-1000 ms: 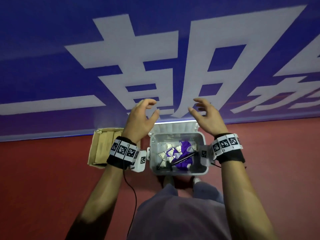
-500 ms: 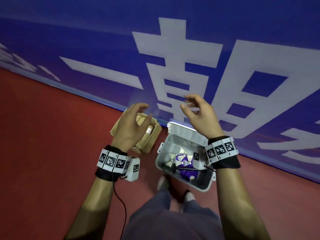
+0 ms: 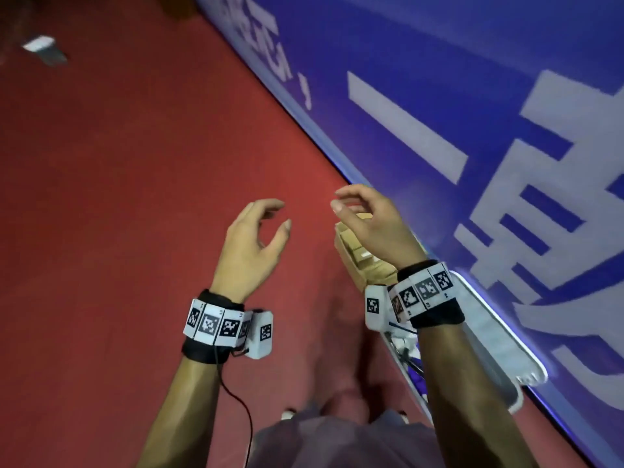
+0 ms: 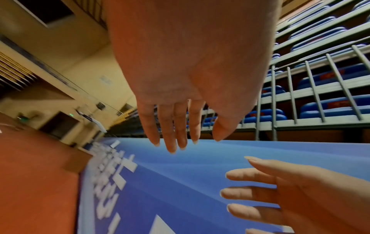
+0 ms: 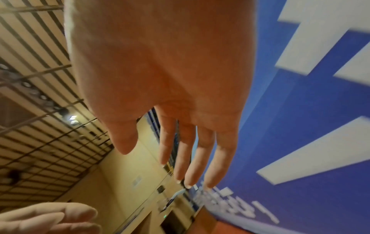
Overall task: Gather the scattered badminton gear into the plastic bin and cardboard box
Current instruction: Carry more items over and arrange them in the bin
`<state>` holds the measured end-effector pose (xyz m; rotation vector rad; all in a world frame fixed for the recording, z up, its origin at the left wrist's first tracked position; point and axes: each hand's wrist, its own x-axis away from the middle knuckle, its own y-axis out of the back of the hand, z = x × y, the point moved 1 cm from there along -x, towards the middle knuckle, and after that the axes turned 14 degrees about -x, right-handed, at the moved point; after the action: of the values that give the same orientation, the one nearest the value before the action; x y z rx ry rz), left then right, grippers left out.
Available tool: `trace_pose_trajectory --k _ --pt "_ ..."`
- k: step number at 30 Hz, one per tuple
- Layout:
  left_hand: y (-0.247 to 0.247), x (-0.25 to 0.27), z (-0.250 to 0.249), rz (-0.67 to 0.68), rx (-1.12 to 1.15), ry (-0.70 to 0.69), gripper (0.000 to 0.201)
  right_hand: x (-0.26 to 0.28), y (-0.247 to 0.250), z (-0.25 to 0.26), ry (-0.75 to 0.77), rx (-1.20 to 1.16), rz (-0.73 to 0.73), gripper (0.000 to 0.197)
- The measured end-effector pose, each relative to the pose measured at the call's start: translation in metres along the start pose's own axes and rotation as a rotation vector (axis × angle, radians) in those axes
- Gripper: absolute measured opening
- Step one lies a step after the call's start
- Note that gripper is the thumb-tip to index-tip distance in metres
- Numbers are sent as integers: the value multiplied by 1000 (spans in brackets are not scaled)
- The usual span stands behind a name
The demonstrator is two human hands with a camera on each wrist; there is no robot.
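Above a red court floor [image 3: 118, 197], a person's left hand [image 3: 250, 251] and right hand [image 3: 374, 228] hang empty, fingers loosely curved and apart; below the right wrist sits the cardboard box [image 3: 361, 261], open, beside the plastic bin [image 3: 486, 336], its contents mostly hidden by the forearm; both containers stand against a blue banner [image 3: 439, 96] with white lettering.
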<state>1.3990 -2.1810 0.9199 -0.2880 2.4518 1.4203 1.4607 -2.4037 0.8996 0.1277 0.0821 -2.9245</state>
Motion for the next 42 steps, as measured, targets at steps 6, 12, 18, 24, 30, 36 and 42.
trace_pose_trajectory --k 6,12,18,24,30,36,42 --pt "119 82 126 -140 -118 209 27 -8 -192 5 35 -20 271 22" --pt "232 189 233 -272 -245 447 29 32 -387 8 58 -69 541 23" --pt "300 311 290 -462 -335 733 29 84 -542 5 68 -109 866 23" --pt "345 417 325 -610 -443 1012 30 139 -678 -6 83 -178 1178 24" --pt "395 489 375 -736 -553 1244 32 189 -825 -18 119 -187 1501 27" --pt "455 535 435 -811 -637 1441 33 218 -978 -13 201 -155 1720 30" --pt "498 593 466 -864 -697 1704 35 265 -1097 -26 147 -181 1831 29"
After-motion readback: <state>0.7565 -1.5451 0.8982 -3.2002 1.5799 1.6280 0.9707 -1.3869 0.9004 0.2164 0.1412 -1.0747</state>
